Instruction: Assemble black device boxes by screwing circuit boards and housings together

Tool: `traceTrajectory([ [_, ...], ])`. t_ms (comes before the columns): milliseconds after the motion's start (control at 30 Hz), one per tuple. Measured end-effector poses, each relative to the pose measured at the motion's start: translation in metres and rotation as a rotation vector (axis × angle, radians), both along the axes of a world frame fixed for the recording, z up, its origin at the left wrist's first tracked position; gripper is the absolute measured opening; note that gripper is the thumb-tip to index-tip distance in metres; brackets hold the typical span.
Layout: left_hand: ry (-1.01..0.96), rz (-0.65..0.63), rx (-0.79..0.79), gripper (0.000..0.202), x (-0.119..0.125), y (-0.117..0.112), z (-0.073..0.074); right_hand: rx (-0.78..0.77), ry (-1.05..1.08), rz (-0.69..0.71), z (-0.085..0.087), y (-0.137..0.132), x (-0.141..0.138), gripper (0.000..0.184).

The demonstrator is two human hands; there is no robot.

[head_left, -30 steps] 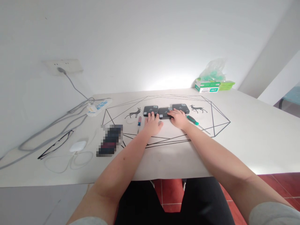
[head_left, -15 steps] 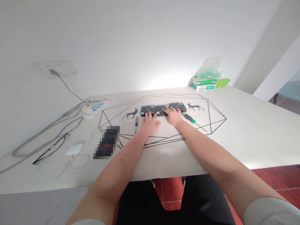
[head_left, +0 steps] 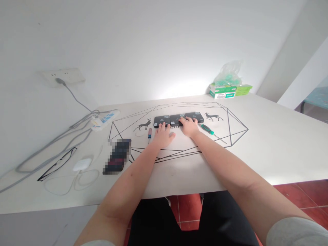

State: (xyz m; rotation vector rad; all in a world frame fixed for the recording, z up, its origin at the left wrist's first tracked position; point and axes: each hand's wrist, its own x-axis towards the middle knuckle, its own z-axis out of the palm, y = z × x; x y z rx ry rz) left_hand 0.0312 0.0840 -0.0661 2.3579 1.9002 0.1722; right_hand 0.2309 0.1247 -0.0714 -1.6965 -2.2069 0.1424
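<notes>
Left hand point(head_left: 163, 138) and right hand point(head_left: 190, 128) lie loosely spread, gripping nothing, touching boxes point(head_left: 161, 119); squaring up, seemingly; next nudge wants evenness.

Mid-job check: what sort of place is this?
Probably an indoor workspace, perhaps a desk serving as a workbench: three flat black rectangular boxes and a green-and-black-handled screwdriver lie on a white tabletop against a wall.

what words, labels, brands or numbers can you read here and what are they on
"ERF": printed on the tabletop; any neighbouring letters are covered.
Left black box, middle black box, right black box: markings and stickers too small to read.
Green-and-white boxes: print too blurred to read.
</notes>
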Motion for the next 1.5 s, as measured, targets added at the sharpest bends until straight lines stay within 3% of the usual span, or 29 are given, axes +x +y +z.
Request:
traceTrajectory([
  [133,-0.015,0.166,0.19,0.075,-0.004,0.006,0.0,0.042,0.006,-0.07,-0.003,0.001,-0.001,0.061],
  [233,-0.042,0.272,0.183,0.072,-0.009,0.013,0.0,0.058,0.002,-0.108,-0.003,-0.001,-0.003,0.059],
  [467,0.026,0.197,0.118,0.07,-0.015,0.017,0.004,0.034,-0.013,-0.095,-0.002,-0.001,-0.003,0.056],
  [967,-0.111,0.189,0.047,0.062,-0.024,0.018,0.013,0.042,-0.003,-0.11,-0.002,0.003,-0.001,0.051],
  [1500,-0.095,0.186,0.062,0.06,-0.024,0.019,0.007,0.022,0.003,-0.125,-0.001,0.005,-0.002,0.05],
])
